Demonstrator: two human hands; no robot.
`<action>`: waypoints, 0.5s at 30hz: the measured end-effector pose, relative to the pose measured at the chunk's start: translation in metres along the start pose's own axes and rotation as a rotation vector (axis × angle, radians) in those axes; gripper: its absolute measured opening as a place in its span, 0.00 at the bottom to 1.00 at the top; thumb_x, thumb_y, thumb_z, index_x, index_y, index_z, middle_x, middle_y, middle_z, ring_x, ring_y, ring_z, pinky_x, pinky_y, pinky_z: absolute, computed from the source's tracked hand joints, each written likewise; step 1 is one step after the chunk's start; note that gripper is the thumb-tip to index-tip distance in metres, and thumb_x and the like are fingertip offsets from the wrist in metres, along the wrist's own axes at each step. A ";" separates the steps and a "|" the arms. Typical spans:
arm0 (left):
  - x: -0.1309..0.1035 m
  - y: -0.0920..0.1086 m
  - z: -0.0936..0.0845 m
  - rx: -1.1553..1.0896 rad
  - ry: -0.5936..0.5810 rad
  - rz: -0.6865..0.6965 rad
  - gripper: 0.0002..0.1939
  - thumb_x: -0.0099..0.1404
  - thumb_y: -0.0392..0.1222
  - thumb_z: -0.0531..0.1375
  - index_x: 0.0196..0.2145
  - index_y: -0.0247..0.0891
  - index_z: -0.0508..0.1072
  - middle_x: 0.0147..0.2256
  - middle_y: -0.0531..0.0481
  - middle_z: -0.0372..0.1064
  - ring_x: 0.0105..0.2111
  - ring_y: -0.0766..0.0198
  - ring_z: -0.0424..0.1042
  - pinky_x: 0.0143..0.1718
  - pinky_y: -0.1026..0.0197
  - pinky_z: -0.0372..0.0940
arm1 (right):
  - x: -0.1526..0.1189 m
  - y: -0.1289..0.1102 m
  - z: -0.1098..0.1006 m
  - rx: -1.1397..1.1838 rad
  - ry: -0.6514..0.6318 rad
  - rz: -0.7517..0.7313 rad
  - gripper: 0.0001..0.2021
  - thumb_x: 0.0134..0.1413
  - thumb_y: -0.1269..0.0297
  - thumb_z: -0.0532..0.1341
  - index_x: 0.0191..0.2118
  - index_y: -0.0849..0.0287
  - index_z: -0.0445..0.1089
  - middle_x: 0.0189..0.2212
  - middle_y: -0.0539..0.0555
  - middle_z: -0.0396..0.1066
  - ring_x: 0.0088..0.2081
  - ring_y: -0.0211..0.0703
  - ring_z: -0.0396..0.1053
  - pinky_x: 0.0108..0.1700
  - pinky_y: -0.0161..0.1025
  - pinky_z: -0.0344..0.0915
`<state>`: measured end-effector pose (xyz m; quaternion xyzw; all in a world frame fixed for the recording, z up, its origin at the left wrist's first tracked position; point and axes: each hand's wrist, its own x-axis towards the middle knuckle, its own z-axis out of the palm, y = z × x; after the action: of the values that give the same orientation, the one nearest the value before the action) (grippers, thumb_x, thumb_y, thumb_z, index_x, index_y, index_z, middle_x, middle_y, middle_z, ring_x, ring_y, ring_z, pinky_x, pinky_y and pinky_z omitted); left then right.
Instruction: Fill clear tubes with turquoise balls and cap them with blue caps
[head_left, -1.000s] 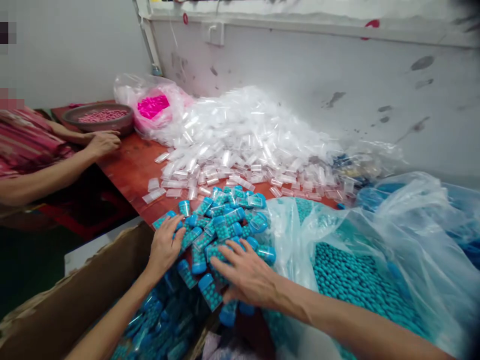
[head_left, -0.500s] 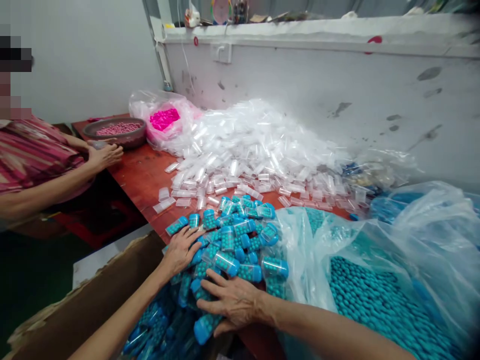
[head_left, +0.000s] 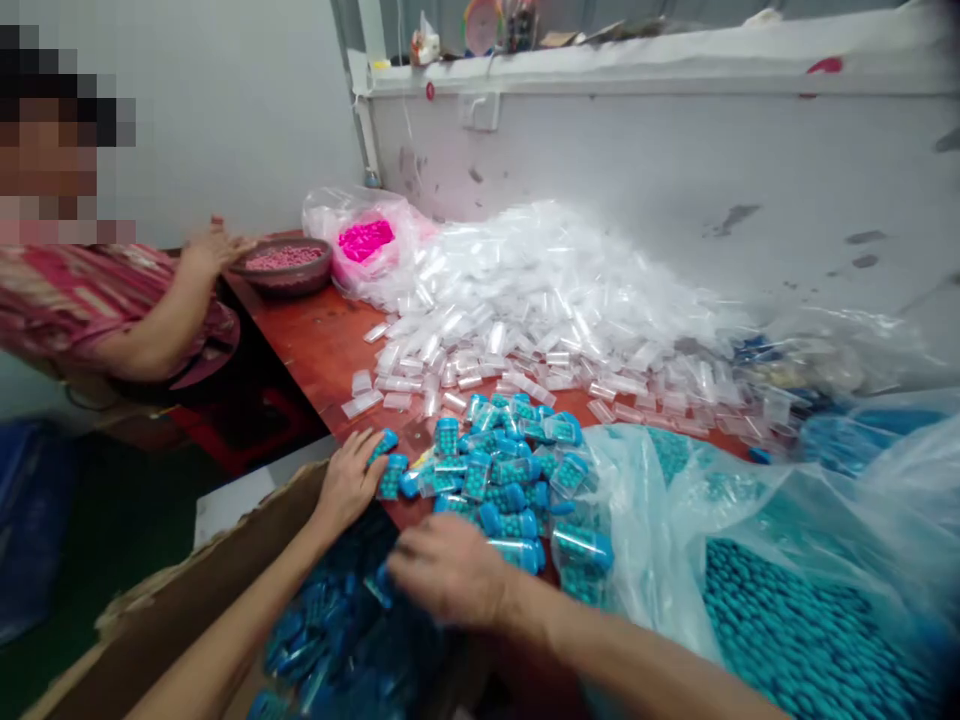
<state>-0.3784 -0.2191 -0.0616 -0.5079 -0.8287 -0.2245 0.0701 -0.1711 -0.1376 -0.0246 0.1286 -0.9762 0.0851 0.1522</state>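
My left hand (head_left: 349, 485) lies at the table's near edge with its fingers stretched out, touching a small clear tube (head_left: 391, 478) of turquoise beads with a blue cap. My right hand (head_left: 454, 570), smeared by motion, is over the edge beside the pile; its fingers look curled, and whether they hold anything is unclear. Between and beyond the hands lies a heap of bead-filled tubes (head_left: 476, 475). Below, a cardboard box (head_left: 217, 580) contains many more filled tubes (head_left: 315, 620), in shadow.
A clear plastic bag of turquoise beads (head_left: 795, 620) stands at right. Empty clear tubes (head_left: 555, 290) are heaped along the wall. At far left, a co-worker's hand (head_left: 214, 250) is beside a brown bowl of pink beads (head_left: 289, 285), near a bag of bright pink pieces (head_left: 366, 240).
Several tubes have gone from the near side of the heap, baring red table. My right hand has drawn left and blurred. The co-worker's hand has risen. The whole view has shifted.
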 end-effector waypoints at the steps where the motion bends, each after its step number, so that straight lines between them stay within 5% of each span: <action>1: 0.009 0.000 0.005 0.018 -0.048 -0.024 0.23 0.65 0.48 0.43 0.52 0.36 0.63 0.52 0.41 0.62 0.55 0.53 0.56 0.52 0.48 0.56 | -0.003 0.013 -0.005 -0.046 0.046 0.125 0.12 0.58 0.59 0.49 0.43 0.55 0.65 0.41 0.55 0.67 0.39 0.44 0.63 0.41 0.44 0.60; 4: 0.021 0.007 0.021 0.034 -0.173 -0.040 0.23 0.65 0.48 0.44 0.54 0.38 0.60 0.56 0.41 0.57 0.56 0.51 0.53 0.51 0.45 0.55 | -0.017 0.051 -0.006 -0.191 0.067 0.561 0.23 0.54 0.51 0.52 0.54 0.56 0.58 0.55 0.62 0.56 0.55 0.60 0.49 0.51 0.60 0.46; 6: 0.017 0.013 0.028 0.038 -0.205 -0.014 0.22 0.65 0.50 0.45 0.53 0.41 0.61 0.57 0.43 0.54 0.57 0.51 0.53 0.52 0.45 0.53 | -0.024 0.065 0.004 -0.216 0.019 0.674 0.26 0.55 0.50 0.51 0.56 0.57 0.57 0.56 0.62 0.55 0.58 0.62 0.42 0.53 0.62 0.40; 10: -0.006 0.019 0.024 0.013 -0.188 0.064 0.21 0.64 0.51 0.45 0.51 0.42 0.65 0.56 0.44 0.57 0.55 0.53 0.55 0.53 0.47 0.52 | -0.019 0.056 0.027 -0.177 0.008 0.713 0.23 0.57 0.51 0.48 0.54 0.56 0.60 0.55 0.59 0.57 0.60 0.60 0.39 0.55 0.62 0.35; 15: -0.052 0.007 0.005 -0.097 -0.132 -0.045 0.22 0.65 0.49 0.43 0.50 0.38 0.65 0.52 0.46 0.62 0.55 0.55 0.56 0.53 0.47 0.53 | 0.008 0.014 0.044 -0.038 0.017 0.712 0.22 0.58 0.52 0.48 0.55 0.55 0.58 0.56 0.61 0.54 0.58 0.58 0.44 0.54 0.64 0.37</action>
<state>-0.3468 -0.2561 -0.0814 -0.5055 -0.8309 -0.2320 -0.0146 -0.1944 -0.1355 -0.0654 -0.2230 -0.9600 0.1158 0.1234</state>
